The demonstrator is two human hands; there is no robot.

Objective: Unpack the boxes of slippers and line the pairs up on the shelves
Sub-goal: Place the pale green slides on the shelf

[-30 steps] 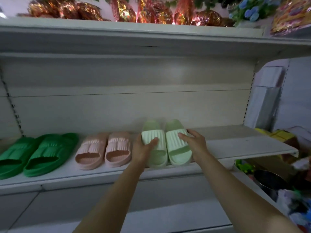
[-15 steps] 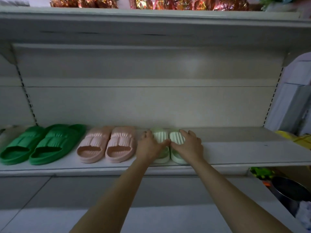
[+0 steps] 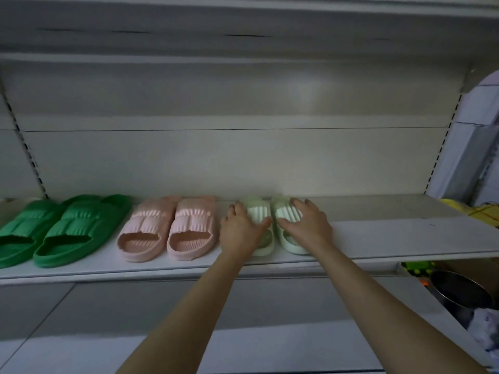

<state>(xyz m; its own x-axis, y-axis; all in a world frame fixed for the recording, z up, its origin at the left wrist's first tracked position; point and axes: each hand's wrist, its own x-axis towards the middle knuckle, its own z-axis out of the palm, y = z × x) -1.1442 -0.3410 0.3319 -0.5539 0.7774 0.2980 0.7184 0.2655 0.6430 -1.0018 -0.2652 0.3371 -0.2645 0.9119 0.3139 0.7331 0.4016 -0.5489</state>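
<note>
Two bare forearms reach up from the bottom of the frame to a white metal shop shelf, each hand laid palm-down on one of a pair of pale mint-green ribbed foam slippers. The left hand covers the strap and footbed of the left slipper, fingers spread and lightly bent over its outer edge, thumb pointing inward toward the gap between the two. The right hand lies over the right slipper in the same way, fingers extended across the ribbed strap. Neither hand is closed around a slipper; both press flat from above.

The mint pair sits side by side on the shelf, toes toward the back panel, heels near the front edge, the two slippers touching or nearly so. Just to their left stands a pair of pale pink ruched foam slippers, and beyond those a pair of bright green ruched foam slippers, all facing the same way. At lower right, below the shelf, a dark round metal pot is partly visible.
</note>
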